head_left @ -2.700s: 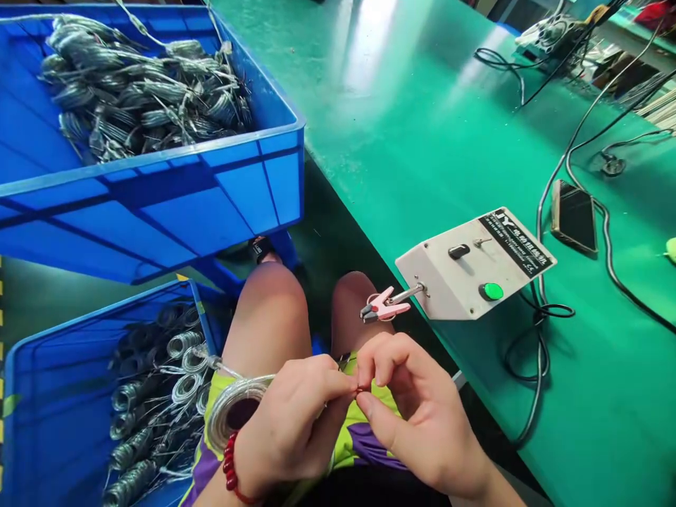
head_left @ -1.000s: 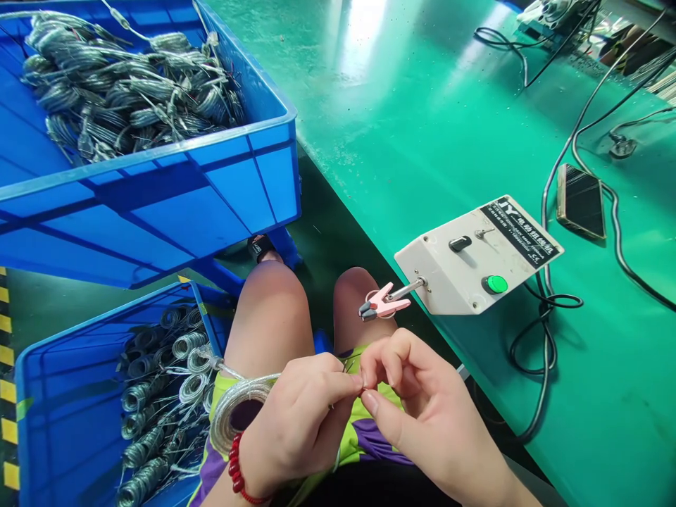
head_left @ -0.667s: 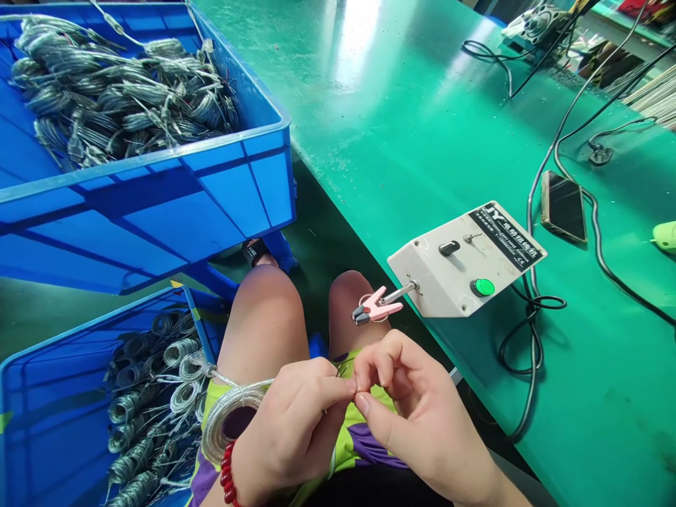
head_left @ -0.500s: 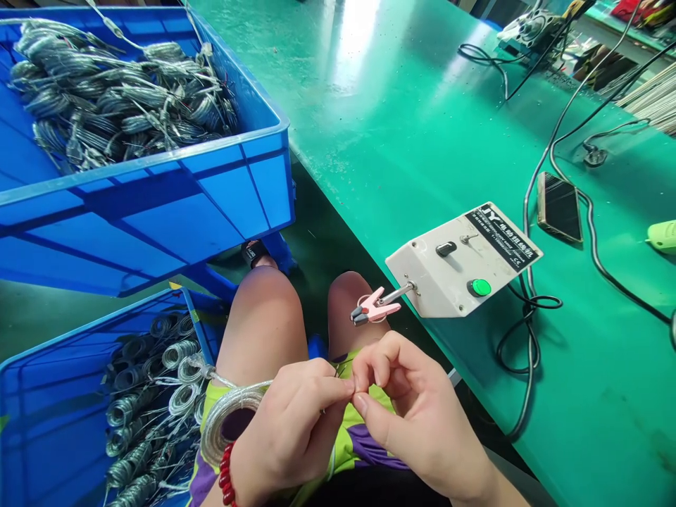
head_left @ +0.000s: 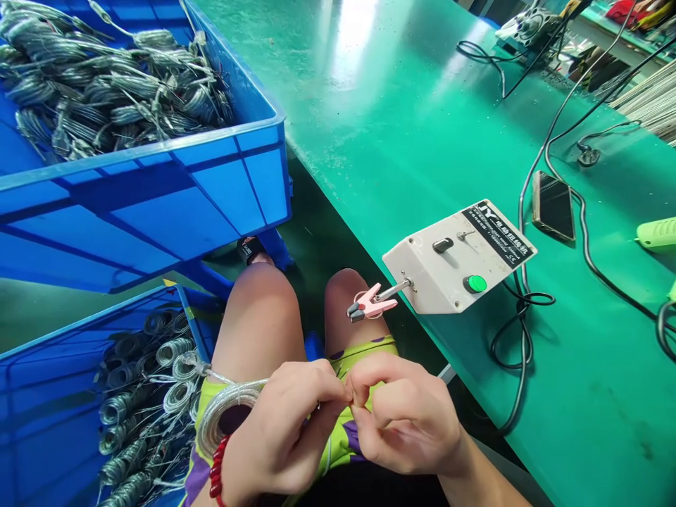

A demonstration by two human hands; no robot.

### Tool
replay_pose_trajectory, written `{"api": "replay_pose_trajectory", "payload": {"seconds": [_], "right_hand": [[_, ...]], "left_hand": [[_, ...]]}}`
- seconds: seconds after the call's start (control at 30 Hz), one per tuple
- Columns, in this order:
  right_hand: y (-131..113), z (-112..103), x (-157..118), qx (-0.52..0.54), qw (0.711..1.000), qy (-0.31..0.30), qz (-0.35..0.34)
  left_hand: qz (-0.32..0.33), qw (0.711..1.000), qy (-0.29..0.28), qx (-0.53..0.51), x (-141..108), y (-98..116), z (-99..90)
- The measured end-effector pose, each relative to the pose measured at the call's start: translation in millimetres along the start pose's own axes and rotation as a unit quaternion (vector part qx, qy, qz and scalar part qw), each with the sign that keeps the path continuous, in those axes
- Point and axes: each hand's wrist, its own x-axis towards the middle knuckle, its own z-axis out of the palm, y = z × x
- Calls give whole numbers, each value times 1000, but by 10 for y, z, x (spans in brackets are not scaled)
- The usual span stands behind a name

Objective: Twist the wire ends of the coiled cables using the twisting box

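Note:
A coil of clear-sheathed silvery cable rests on my lap against my left hand, and its strand runs behind that hand. My left hand is closed, thumb and forefinger pinched together, with the cable in it. Tip to tip with it, my right hand is closed in a pinch. Whatever lies between the fingertips is too small and covered to make out. Just beyond the hands, a pink clip with dark tips sticks out on a metal shaft from a white control box; neither hand touches it.
A large blue crate of bundled cables stands at the upper left. Below it, another blue bin holds several coils. On the green table lie a phone, black cords and a light-green tool.
The fingers of my right hand have curled in more tightly at the pinch, and that hand has turned slightly. The whole view has shifted a little; the coil stays on my lap.

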Motion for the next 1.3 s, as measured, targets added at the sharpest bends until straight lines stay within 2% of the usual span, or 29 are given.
{"api": "replay_pose_trajectory", "payload": {"seconds": [0.17,0.57,0.83,1.3], "right_hand": [[-18,-9,-3,21,1000,14,2],[-14,-10,-1,-48,997,23,-49],[22,-30,-76,-63,996,19,-66],[-6,-50,-75,-97,994,2,-45]], "left_hand": [[-18,999,9,-28,-3,-1,-18],[6,1000,7,-9,32,-32,14],[-2,1000,-4,-3,24,-25,7],[-3,1000,-9,3,31,-33,26]]}}
